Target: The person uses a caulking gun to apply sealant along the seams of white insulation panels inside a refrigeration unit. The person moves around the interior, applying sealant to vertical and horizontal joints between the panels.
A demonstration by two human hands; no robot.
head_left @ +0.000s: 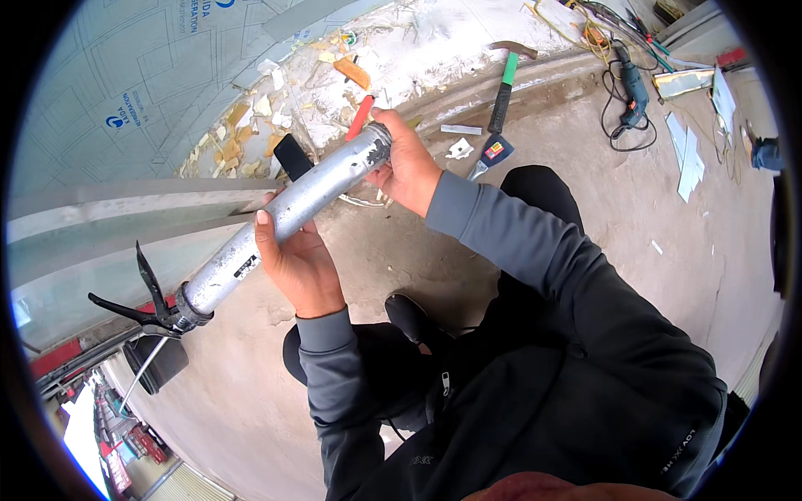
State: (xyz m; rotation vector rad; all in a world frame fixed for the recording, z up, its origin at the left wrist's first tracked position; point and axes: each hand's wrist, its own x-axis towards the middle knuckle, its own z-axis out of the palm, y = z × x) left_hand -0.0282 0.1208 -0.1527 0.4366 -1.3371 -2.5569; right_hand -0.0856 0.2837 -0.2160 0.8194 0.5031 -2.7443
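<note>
A silver, scuffed caulking gun (288,211) slants across the view, its black handle and trigger at the lower left and its front end at the upper right. My left hand (297,260) is wrapped round the middle of the barrel from below, thumb on top. At the front end, my right hand (404,163) grips the worn ring, its thumb over the edge. A thin metal rod runs back from the handle. Behind the barrel, a red tool or strip (360,118) and a black phone-like object (292,157) show partly.
Foam scraps (242,134) and dust lie along the wall panel (109,83). A hammer (505,88) and a scraper (491,154) rest beyond my right hand. A corded power drill (631,88) is farther right, near white offcuts (687,154). A black bucket (159,365) stands below the handle.
</note>
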